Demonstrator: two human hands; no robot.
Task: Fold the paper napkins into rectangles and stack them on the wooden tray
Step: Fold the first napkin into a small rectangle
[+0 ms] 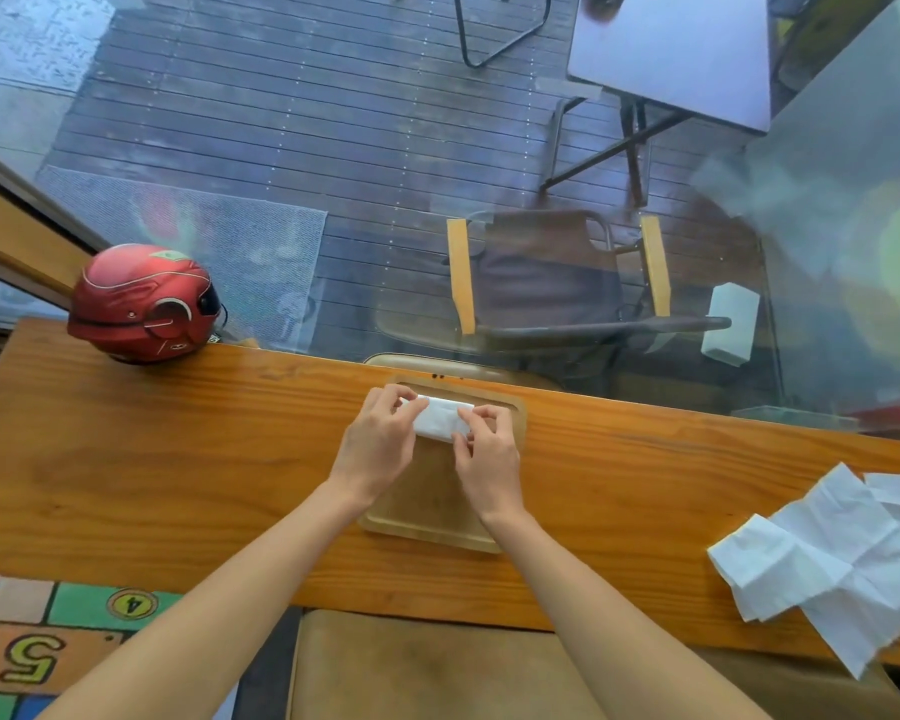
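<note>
A small white napkin (440,419) folded into a rectangle sits at the far end of the wooden tray (427,517), which lies on the wooden counter. My left hand (380,439) pinches the napkin's left end with thumb and fingers. Its right end is pinched by my right hand (487,452). Both hands are over the tray. I cannot tell whether the napkin rests on the tray floor or is held just above it. Several unfolded white napkins (832,558) lie spread at the counter's right end.
A red helmet (144,304) stands at the counter's far left corner. A glass pane runs right behind the counter (178,459), with a deck, chair and table outside. A padded seat (427,667) is below the counter's near edge.
</note>
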